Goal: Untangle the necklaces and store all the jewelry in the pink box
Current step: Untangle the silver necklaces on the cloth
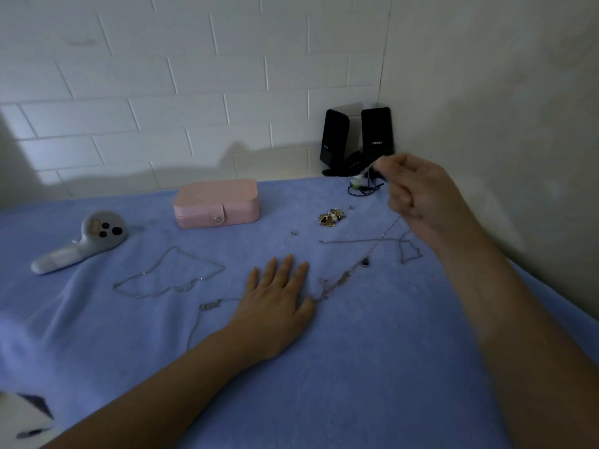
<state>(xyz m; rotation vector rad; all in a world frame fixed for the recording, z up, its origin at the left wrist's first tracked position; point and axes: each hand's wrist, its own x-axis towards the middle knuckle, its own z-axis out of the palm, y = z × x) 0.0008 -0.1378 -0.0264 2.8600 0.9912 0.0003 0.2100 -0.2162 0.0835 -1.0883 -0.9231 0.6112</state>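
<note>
The pink box [216,202] sits shut at the back of the blue cloth [372,367]. My left hand [275,303] lies flat, fingers spread, pressing one end of a tangled chain [337,283]. My right hand [421,196] is raised and blurred, pinching the chain's other end so it stretches taut up from the cloth, a dark pendant [365,261] along it. Another thin chain [406,249] lies looped under my right hand. A silver necklace [168,273] lies spread out at the left. A name-plate necklace [210,305] lies beside my left wrist. Gold earrings [330,217] sit right of the box.
A grey handheld device [82,241] lies at the left. Two black speakers [356,140] stand in the back corner with dark hair ties [364,188] in front. Tiny studs [293,234] lie between box and earrings. The tiled wall runs behind; another wall stands close on the right.
</note>
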